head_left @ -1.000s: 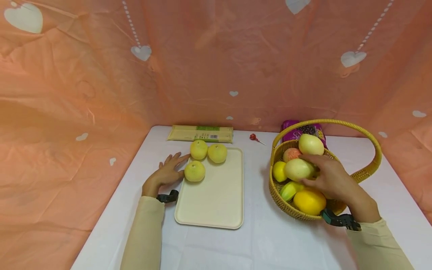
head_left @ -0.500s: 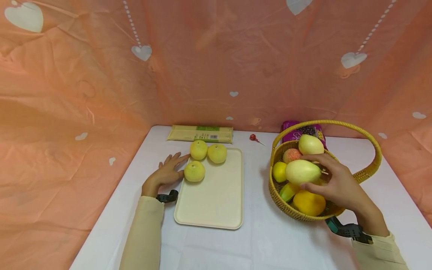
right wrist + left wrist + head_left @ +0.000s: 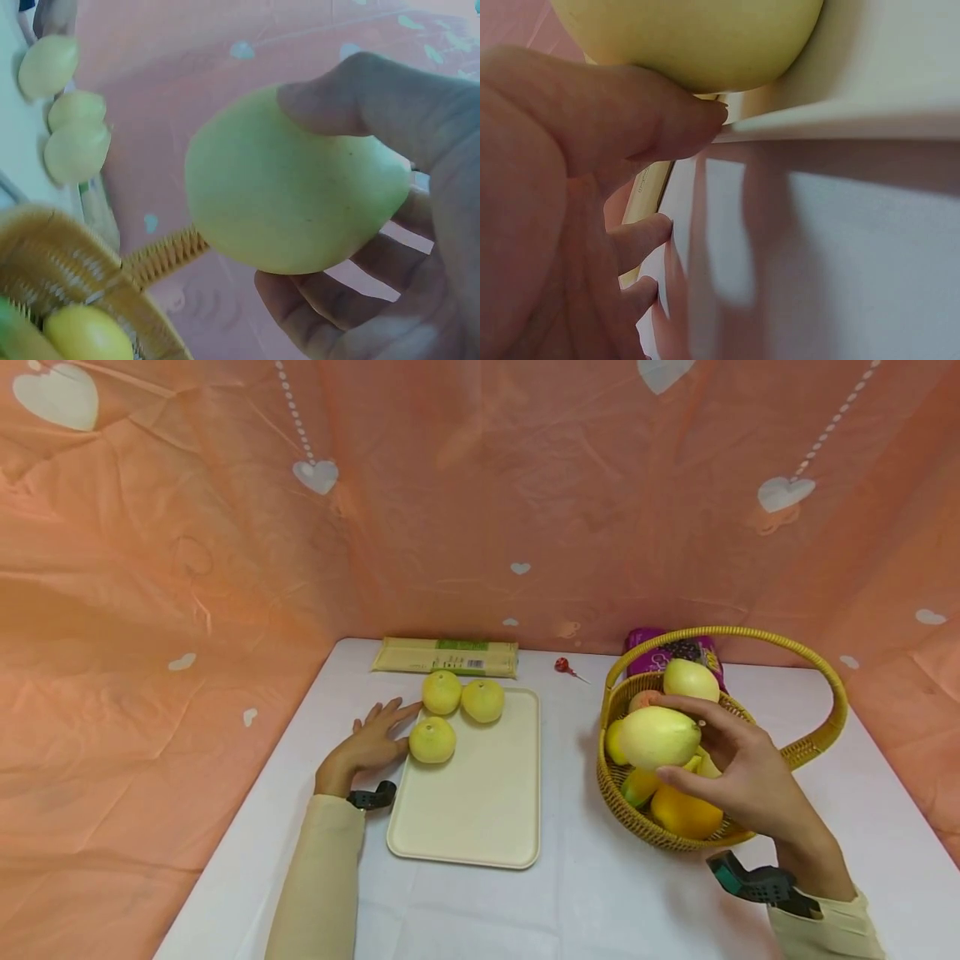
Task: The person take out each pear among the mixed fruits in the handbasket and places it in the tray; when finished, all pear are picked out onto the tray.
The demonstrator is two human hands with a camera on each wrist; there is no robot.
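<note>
My right hand (image 3: 738, 768) grips a pale green-yellow pear (image 3: 660, 737) above the wicker basket (image 3: 648, 835). In the right wrist view, the thumb lies over the top of the pear (image 3: 277, 195) and the fingers curl underneath. My left hand (image 3: 371, 743) rests at the left edge of the cream tray (image 3: 480, 810), fingers spread. Its thumb meets the tray rim in the left wrist view, just below a yellow fruit (image 3: 697, 37). Three round yellow fruits (image 3: 432, 741) sit together at the tray's far left corner.
The basket also holds another pale fruit (image 3: 690, 681), a reddish fruit (image 3: 645, 699), a lemon (image 3: 615, 742) and an orange-yellow fruit (image 3: 686, 814). Its tall handle (image 3: 821, 668) arches to the right. Behind are a flat cream packet (image 3: 450, 657), a red lollipop (image 3: 562, 665) and a purple bag (image 3: 641, 637).
The right hand has lifted the pear from among the basket's fruit and shifted it slightly left. The left hand and the three fruits on the tray stay put.
</note>
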